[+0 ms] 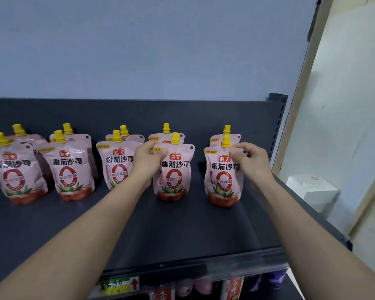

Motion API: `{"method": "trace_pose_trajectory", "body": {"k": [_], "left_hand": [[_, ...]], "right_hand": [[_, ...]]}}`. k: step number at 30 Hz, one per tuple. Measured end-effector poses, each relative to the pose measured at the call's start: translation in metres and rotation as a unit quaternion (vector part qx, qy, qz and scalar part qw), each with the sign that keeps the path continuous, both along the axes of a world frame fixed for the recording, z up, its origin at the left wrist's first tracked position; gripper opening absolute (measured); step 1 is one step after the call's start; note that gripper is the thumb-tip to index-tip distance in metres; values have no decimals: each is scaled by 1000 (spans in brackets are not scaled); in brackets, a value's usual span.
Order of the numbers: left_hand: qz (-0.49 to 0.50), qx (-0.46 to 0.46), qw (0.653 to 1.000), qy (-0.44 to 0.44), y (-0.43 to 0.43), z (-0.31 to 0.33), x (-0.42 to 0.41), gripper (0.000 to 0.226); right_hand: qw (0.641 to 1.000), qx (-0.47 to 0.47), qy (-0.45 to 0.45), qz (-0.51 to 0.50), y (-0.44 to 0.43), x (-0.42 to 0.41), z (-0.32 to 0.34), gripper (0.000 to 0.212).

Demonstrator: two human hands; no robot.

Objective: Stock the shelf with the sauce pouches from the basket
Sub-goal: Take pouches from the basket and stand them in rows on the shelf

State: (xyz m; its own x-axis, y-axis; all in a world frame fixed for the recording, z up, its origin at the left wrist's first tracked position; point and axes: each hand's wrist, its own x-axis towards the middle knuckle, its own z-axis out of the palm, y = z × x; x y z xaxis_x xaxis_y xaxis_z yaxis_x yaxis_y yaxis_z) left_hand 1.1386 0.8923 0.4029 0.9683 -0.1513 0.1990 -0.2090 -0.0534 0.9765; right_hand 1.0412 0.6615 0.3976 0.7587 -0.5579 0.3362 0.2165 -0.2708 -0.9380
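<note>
We are facing a pale blue-grey wall (139, 50) that is filling the upper half of the view, with a white box (312, 191) sitting low at the right, beyond the rack's end. Below the wall, a dark, matte shelf (182, 230) is carrying the sauce pouches (74, 169), which are standing upright in five columns, two deep, toward the back, leaving the front of the deck bare; the basket is not showing. We are steadying two front pouches at once. The fourth front pouch (173, 176) and the rightmost front pouch (223, 180) are both resting on their bases, each just in front of a partner. We are judging them soft, light and slick, with walls that are likely to buckle if squeezed, so the flat sealed top beside the spout is looking like the safest hold. The left hand (148, 158) is pinching the top left corner of the fourth pouch, its grip pressed onto the film. The right hand (249, 159) is pinching the top right corner of the rightmost pouch, beside its yellow cap (226, 141).
</note>
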Motion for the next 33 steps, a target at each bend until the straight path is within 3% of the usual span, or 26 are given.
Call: {"method": "trace_pose_trajectory", "body": {"k": [4,8,18,27,33], "left_hand": [[-17,135,987,-92,5,12,3,16],[0,304,936,-176,6,27,6,16],[26,299,936,-184,4,27,23,13],[32,342,915,-211,4,29,27,19],[32,357,903,-237,5,28,28,12]], "right_hand": [[1000,30,-8,-2,-7,11,-4,24],[999,32,-8,9,-12,19,-5,20],[1000,18,-8,7,-17,31,-4,20],[999,37,-29,-2,-19,41,-4,22],[999,1,-46,-17,-21,45,-4,35]]}}
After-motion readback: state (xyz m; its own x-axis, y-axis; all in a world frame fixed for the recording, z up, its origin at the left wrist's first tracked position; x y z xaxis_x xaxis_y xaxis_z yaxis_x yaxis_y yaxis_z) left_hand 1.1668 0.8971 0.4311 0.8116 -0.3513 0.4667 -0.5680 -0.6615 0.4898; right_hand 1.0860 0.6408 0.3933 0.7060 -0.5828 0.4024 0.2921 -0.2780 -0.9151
